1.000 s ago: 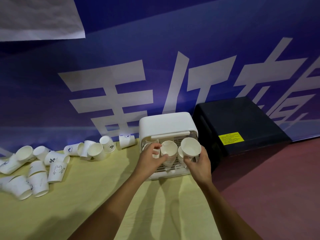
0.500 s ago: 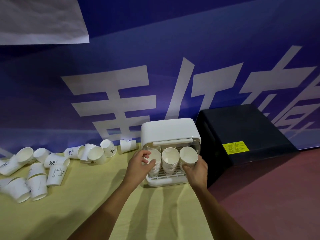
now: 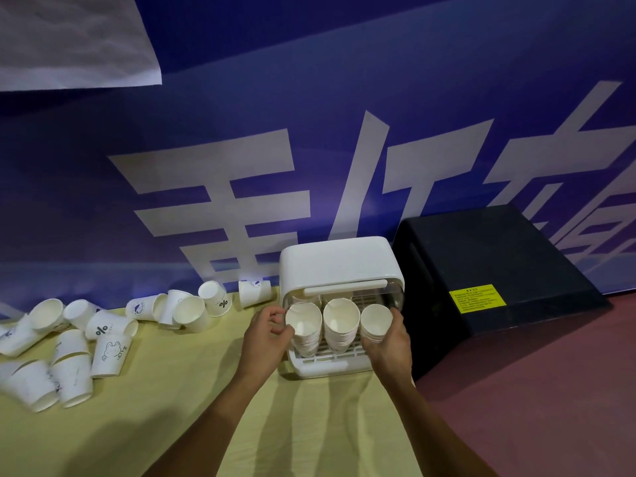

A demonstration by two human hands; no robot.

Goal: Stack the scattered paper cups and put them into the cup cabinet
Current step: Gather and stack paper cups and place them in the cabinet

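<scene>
While left hand (image 3: 265, 339) pinches left cup stack (image 3: 304, 333), right hand (image 3: 389, 346) grips right cup stack (image 3: 375, 320).

— How's the light?
— Dim and cool. The white rounded plastic cup cabinet (image 3: 339, 266) is brightest, lit on its top from above. The three stacks of white paper cups (image 3: 339, 321) in its mouth glow softly.
— Shadows?
— Several faint overlapping streaks on the pale yellow tablecloth (image 3: 172, 425) in front of the cabinet, none hard-edged. The black rectangular box (image 3: 499, 270) right of it is nearly featureless.
— Glare?
— One small bluish flare just left of the cabinet, on the blue banner with white characters (image 3: 344, 98).
— Sharpness?
— Crisp at the cabinet. The loose white paper cups (image 3: 72, 376) far left look softer, and the banner's strokes bow with wide-angle distortion.
</scene>
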